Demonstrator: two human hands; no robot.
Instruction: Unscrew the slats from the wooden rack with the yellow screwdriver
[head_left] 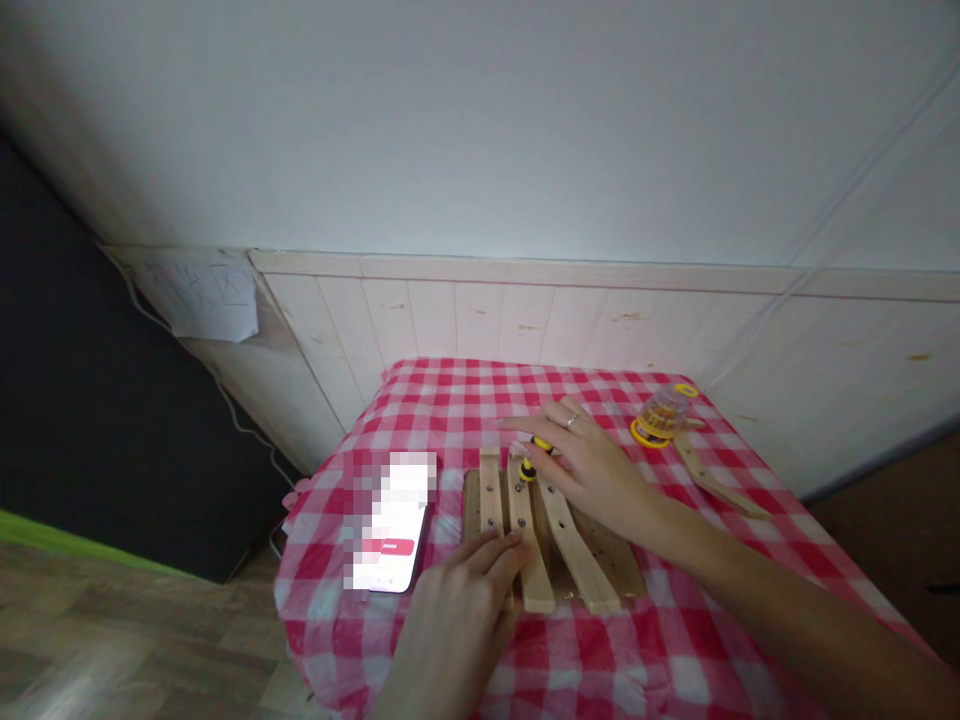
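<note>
My right hand [577, 455] is closed around a short yellow-and-black screwdriver [529, 469], which stands over the upper part of the middle wooden slat [536, 577]. Dark screw heads show in this slat and in the left wooden slat [490, 478]. My left hand [476, 575] is wrapped over the lower part of the left slat, its fingertips touching the middle one; the left slat's lower end is hidden. To the right, another curved wooden slat [574, 550] slants toward the table's front. Beneath the slats lies a brown board [622, 570] with small holes.
A phone [394, 530] with a lit screen lies left of the slats. At the back right a clear, yellow-capped container [664, 415] stands near a loose curved wooden piece [720, 482]. The checkered tablecloth [450, 400] reaches the panelled wall [495, 315].
</note>
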